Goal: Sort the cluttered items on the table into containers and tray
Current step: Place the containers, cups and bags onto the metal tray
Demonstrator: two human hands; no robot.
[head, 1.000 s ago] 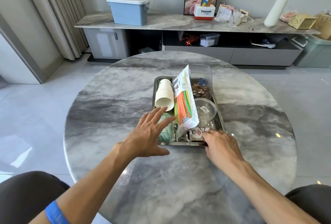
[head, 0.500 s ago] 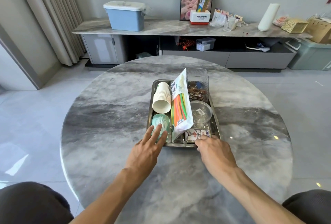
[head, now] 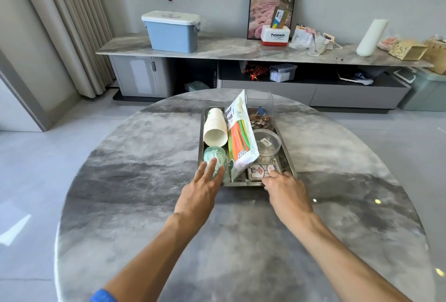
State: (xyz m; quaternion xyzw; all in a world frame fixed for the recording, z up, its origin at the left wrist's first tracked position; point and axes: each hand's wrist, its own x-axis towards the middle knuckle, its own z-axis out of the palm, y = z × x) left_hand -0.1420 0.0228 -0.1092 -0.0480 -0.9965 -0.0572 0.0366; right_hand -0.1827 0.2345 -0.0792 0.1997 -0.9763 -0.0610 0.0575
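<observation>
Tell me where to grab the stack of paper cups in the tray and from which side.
Grip the stack of paper cups around its middle, coming from above and from its left. It lies on its side in the tray, open mouth toward the person, and the straw packet leans close on its right, so fingers would probably find more room over the top and left flank.

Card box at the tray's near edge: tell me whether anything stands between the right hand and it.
Nothing visible does. The right hand has its fingertips at the card box over the tray rim. The straw bag leans just left of the box, outside the reach path.
</observation>
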